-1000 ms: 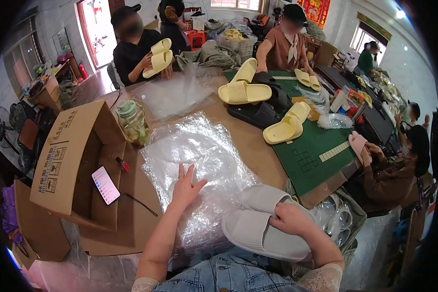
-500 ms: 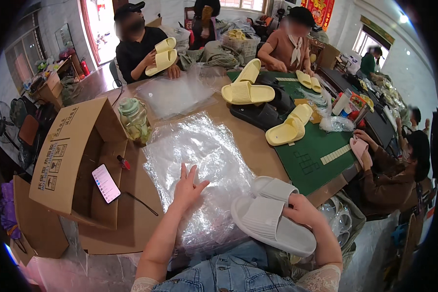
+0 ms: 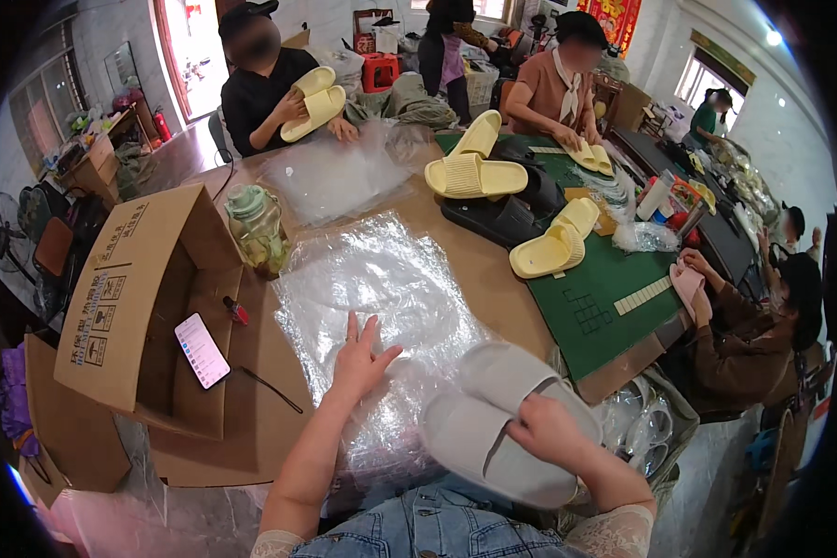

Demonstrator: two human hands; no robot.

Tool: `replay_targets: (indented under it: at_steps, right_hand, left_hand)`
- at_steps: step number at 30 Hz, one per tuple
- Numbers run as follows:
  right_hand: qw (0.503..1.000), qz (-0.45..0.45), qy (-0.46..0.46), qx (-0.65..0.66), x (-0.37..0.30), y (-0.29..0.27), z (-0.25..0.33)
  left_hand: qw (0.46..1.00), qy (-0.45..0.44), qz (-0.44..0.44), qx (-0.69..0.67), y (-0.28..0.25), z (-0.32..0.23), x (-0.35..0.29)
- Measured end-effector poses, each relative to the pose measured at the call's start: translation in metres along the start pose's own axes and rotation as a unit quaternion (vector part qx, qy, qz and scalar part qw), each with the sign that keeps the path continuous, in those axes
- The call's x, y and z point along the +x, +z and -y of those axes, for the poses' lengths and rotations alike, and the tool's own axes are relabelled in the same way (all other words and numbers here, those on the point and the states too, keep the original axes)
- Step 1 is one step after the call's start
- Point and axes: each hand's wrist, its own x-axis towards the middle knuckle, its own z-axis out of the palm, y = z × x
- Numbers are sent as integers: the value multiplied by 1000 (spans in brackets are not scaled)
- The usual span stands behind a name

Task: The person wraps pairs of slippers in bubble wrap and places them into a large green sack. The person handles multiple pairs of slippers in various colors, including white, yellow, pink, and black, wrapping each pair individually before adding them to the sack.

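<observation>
A pair of light grey slide slippers (image 3: 462,428) is in my right hand (image 3: 556,432); the fingers close on them between the two slippers, and the fingertips are partly hidden. The slippers hang over the right edge of a stack of clear plastic bags (image 3: 374,284), slightly blurred by motion. On that stack lies my left hand (image 3: 361,365), palm down, fingers spread, holding nothing. Beyond the bags, yellow slippers (image 3: 474,177) sit on top of black slippers (image 3: 486,221), and another yellow pair (image 3: 554,240) rests on a green mat (image 3: 577,321).
At the left stands an open cardboard box (image 3: 126,307) with a phone (image 3: 203,351) on its flap. A jar of liquid (image 3: 256,228) is beside it. More clear bags (image 3: 339,181) lie farther off. Co-workers across and right handle yellow slippers (image 3: 314,104) and a pink slipper (image 3: 686,282).
My right hand has shifted slightly left and down, tilting the grey slippers and spreading them apart. My left hand stays put. A person in the background has moved to the right.
</observation>
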Motion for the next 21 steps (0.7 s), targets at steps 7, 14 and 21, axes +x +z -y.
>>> replay_targets:
  at_steps: [7,14,21]
  right_hand:
    - [999,-24,-14,34,27,32,-2]
    - [994,-78,-66,34,87,69,11]
    - [992,-104,-12,75,100,103,20]
  left_hand:
    - [1000,1,4,-9,-1,0,2]
    - [994,-7,46,-96,-12,-10,-4]
    - [967,232,-71,78,-35,-43,-45]
